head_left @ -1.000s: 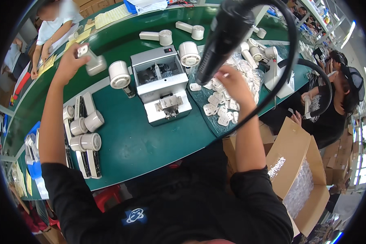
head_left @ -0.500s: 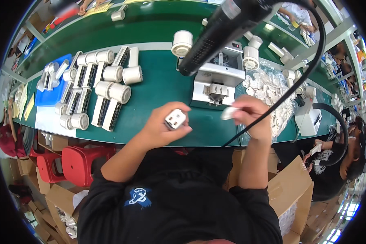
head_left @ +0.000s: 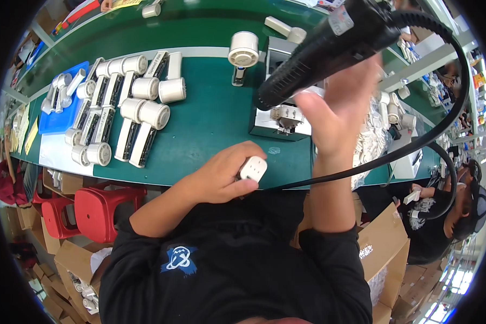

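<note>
My left hand (head_left: 229, 174) is closed round a white plastic handle (head_left: 254, 168). The handle's end faces up, covered by a pale cap with several small holes; the rest is hidden in my fist. Raised over the bench, my right hand (head_left: 343, 105) has its thumb stretched out and its fingers apart, blurred by motion. A black electric screwdriver (head_left: 324, 54) with a thick cable hangs in front of it and hides part of the hand; whether they touch I cannot tell. Behind the screwdriver's tip stands a metal fixture (head_left: 287, 116) on a boxy machine.
Rows of white drum-headed devices (head_left: 146, 113) lie on the green bench (head_left: 200, 119) at left, beside a blue tray (head_left: 54, 123). One device (head_left: 243, 49) stands near the machine. A pile of small white parts (head_left: 370, 137) lies at right. The black cable (head_left: 372, 162) crosses my right forearm.
The small white piece has left my right hand, and a cap now covers the handle's end. My right hand has risen toward the screwdriver; my left hand has shifted slightly right.
</note>
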{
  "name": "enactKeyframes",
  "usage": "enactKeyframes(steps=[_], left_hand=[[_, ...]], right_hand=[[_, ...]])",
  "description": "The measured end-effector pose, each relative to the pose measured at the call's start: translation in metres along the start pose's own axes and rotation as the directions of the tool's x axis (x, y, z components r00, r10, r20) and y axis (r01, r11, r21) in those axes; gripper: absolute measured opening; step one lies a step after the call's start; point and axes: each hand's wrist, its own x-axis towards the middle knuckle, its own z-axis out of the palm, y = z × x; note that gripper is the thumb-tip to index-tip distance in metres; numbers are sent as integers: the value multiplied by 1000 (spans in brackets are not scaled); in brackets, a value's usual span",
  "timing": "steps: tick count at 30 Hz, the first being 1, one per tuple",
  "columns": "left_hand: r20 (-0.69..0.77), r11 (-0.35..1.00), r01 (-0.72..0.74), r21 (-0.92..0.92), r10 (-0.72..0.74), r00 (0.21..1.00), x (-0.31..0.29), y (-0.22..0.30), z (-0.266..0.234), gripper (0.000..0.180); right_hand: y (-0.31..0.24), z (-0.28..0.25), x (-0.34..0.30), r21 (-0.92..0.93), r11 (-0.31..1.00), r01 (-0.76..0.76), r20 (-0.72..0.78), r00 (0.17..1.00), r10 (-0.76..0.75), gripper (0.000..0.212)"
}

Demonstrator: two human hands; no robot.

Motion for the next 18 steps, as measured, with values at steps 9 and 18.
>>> enactKeyframes(steps=[9,18], left_hand=[[-355,997,-43,-64,18,935,0,-20,19,61],[-340,998,37,45,-20,940,10,-19,23,59]], right_hand=[[18,-34,-28,87,904,-419,-96,899,426,35],[9,-36,-40,91,859,-503,2,863,505,35]])
